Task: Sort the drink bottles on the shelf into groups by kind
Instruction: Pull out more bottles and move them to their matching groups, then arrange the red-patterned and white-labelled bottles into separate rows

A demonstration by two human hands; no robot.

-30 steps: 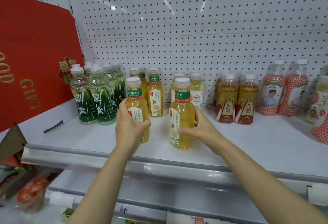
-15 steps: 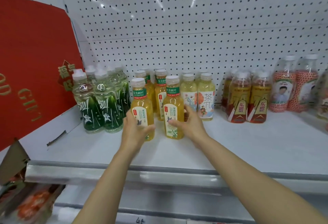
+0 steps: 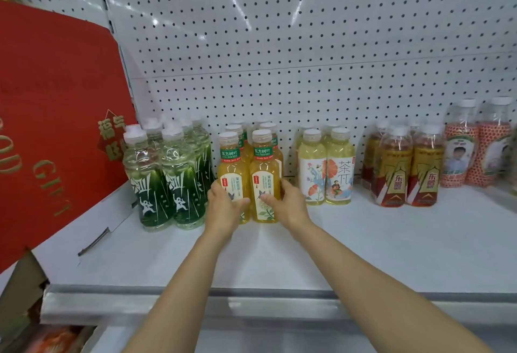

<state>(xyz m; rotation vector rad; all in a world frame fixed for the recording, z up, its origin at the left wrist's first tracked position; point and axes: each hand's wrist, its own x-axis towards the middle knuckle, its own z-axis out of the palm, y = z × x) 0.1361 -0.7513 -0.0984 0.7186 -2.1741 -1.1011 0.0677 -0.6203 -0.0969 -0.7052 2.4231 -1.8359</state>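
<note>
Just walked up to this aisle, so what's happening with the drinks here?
A person is sorting bottles by kind. The left hand and right hand each hold a front yellow tea bottle, side by side on the shelf, in front of matching ones. Green bottles stand to their left, pale floral-label bottles to their right.

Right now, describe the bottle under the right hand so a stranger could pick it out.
Start at the red gift box on the left of the white shelf and go right past the green-labelled bottles to the yellow tea cluster. It is the front-right jasmine tea bottle, gripped by the right hand. Its front-row twin is in the left hand; the paler illustrated-label bottles stand apart further right.
</note>
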